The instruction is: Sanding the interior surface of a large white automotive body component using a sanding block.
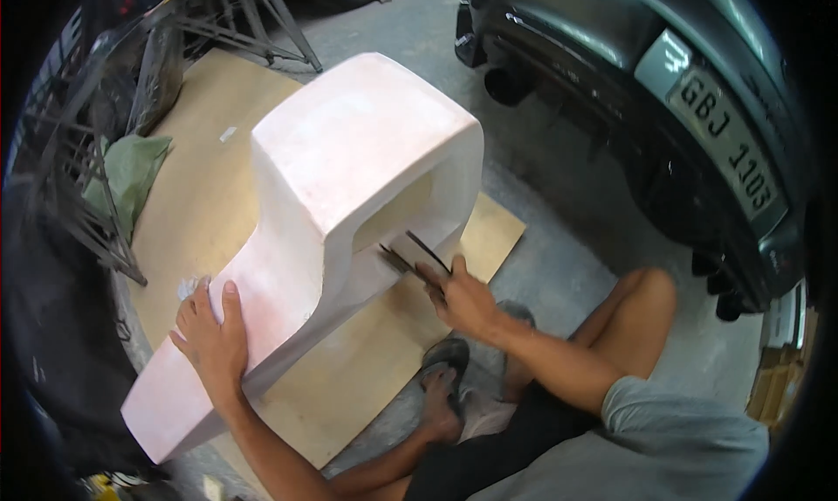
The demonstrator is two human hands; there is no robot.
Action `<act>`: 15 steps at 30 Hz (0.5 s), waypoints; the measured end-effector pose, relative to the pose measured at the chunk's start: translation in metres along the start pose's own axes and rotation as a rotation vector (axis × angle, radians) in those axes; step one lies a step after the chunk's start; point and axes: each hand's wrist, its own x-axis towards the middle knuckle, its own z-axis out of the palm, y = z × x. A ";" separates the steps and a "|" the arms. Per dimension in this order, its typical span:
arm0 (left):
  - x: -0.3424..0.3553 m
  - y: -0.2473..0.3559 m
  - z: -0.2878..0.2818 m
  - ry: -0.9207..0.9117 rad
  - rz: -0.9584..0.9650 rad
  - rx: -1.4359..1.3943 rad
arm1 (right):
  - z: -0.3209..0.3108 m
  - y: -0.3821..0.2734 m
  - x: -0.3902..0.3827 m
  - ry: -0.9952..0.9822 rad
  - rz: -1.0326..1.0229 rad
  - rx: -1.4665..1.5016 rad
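Observation:
A large pale pink-white moulded piece (349,143) lies at a slant in front of me, with a boxy head and a long tapering arm. A recessed opening shows in the side of its head. My left hand (212,339) rests on the lower arm of the piece, palm down and fingers spread. Beside the recess, my right hand (467,302) is closed on a flat tool with dark edges (400,261). The tool is slightly blurred, its exact kind is unclear, and its far end is at the wall below the opening.
Under the piece lies a tan board (205,161) on the grey floor. A dark car's rear bumper (602,73) juts in at the right. Metal trestle legs (284,25) stand at the upper left, near a green bag (135,169). My sandalled foot (447,366) is by the board's edge.

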 end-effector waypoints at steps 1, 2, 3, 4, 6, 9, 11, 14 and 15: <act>-0.001 0.000 0.001 0.005 0.029 -0.019 | 0.000 0.009 -0.011 -0.024 0.004 -0.004; 0.000 -0.001 0.005 0.010 0.005 -0.033 | -0.006 0.021 -0.011 -0.030 -0.018 -0.020; 0.005 -0.001 0.010 0.046 0.039 0.002 | -0.011 0.034 -0.014 -0.008 0.042 -0.030; 0.006 -0.003 0.014 0.067 0.084 0.058 | -0.008 0.043 -0.023 0.003 0.120 -0.022; 0.002 -0.002 0.016 0.072 0.082 0.042 | -0.021 0.053 -0.002 0.097 0.166 -0.085; 0.006 -0.016 0.041 0.132 0.076 0.077 | -0.023 0.037 -0.002 0.163 0.168 0.067; 0.009 -0.007 0.041 0.077 0.090 0.054 | -0.020 0.034 -0.024 0.036 0.165 0.024; 0.009 -0.011 0.039 0.069 0.040 0.101 | -0.037 0.043 -0.006 -0.062 0.139 0.004; 0.012 -0.016 0.038 0.081 0.046 0.090 | -0.039 0.049 0.002 0.004 0.192 0.036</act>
